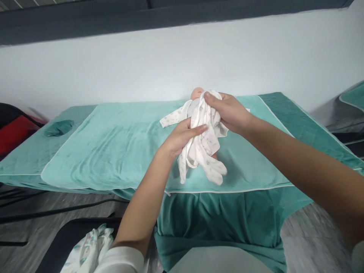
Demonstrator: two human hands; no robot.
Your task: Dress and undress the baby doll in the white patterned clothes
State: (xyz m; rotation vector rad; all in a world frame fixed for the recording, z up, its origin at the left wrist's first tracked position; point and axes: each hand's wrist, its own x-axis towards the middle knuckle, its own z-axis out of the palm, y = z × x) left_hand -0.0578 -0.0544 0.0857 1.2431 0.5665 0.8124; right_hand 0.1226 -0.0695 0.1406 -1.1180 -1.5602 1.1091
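Bunched white footed baby pants [203,146] with a small grey print hang between my hands, above the bed. My left hand [183,136] is closed on their left side, thumb lying across the folds. At the upper edge, my right hand [227,108] pinches the cloth between thumb and fingers. Behind them a baby doll [196,93] lies on its back, its head toward the wall. It has on a white printed top [174,115] with one sleeve spread to the left. The pants and my hands hide most of the doll's body.
A teal velvet cover [113,148] lies over the massage bed [287,110], which has a face hole [59,128] at the left. White patterned cloth [88,250] rests on a black chair [57,250] at lower left. The white wall [136,68] stands directly behind the bed.
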